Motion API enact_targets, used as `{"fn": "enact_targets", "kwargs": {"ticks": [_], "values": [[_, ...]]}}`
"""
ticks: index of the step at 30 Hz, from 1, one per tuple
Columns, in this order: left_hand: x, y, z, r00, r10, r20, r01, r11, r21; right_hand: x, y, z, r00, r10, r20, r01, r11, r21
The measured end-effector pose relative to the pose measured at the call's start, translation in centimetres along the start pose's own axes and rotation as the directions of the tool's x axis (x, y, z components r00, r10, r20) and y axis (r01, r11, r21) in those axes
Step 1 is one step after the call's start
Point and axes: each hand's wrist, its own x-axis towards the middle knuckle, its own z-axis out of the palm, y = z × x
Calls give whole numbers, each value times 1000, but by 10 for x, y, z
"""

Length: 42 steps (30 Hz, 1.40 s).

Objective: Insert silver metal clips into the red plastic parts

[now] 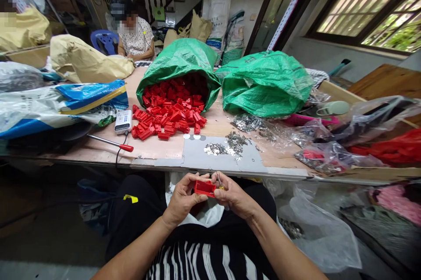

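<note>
Over my lap, below the table's front edge, my left hand point(183, 197) pinches a small red plastic block point(204, 188) by its left end. My right hand point(232, 194) meets it from the right, fingers closed on a thin metal tool or pin point(219, 179) that stands up beside the block. A heap of like red plastic pieces point(171, 113) spills from a green sack point(180, 58) at the table's middle. Small shiny metal parts point(226, 146) lie scattered on a grey board point(197, 155) just ahead of my hands.
A second green sack point(266, 80) lies right of the first. A red-handled screwdriver point(112, 143) and a small white device point(123, 121) lie to the left. Clear bags with metal and red parts point(329, 157) crowd the right. A seated person point(134, 37) works at the far end.
</note>
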Motion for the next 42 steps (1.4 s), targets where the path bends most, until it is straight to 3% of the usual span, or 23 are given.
{"fn": "enact_targets", "kwargs": {"ticks": [2,4,6,7,9,11,14,19,26,28,31,34,37,39,42], "values": [[1,-3,-2,998,-65,-26,61,988,-145,5,-6,-6,1000,-6,29,9,994,-107],[2,-6,-4,992,-93,-86,73,975,-209,13,-16,-17,998,-58,-15,50,939,-341],[4,-7,-7,982,-104,-159,70,975,-209,24,-26,-33,950,-251,-184,72,752,-655],[5,-7,-8,976,-108,-190,69,977,-201,30,-29,-42,910,-330,-253,12,628,-778],[6,-7,-11,966,-115,-231,72,980,-187,42,-34,-56,866,-394,-307,-127,421,-898],[7,-8,-13,961,-124,-247,81,981,-178,52,-35,-65,858,-406,-314,-201,297,-933],[7,-9,-16,956,-144,-256,103,981,-166,62,-33,-70,851,-423,-313,-234,228,-945],[8,-10,-17,950,-168,-264,128,978,-162,72,-32,-71,856,-427,-292,-226,199,-954],[11,-8,-15,948,-168,-269,130,980,-152,71,-36,-74,863,-408,-299,-216,237,-947],[13,-7,-14,948,-158,-277,129,984,-120,69,-37,-74,852,-411,-325,-203,312,-928],[17,-5,-11,951,-124,-284,120,992,-31,67,-38,-72,834,-419,-360,-119,500,-858],[21,-4,-7,955,-73,-287,101,991,85,64,-39,-65,863,-362,-353,-8,688,-726],[24,-5,-4,958,-11,-288,73,977,203,59,-38,-48,899,-253,-359,28,849,-528],[25,-6,-2,959,30,-283,53,958,282,55,-36,-35,912,-205,-354,36,902,-431],[26,-5,0,958,72,-278,31,937,349,51,-30,-21,917,-247,-315,101,904,-416]]}}
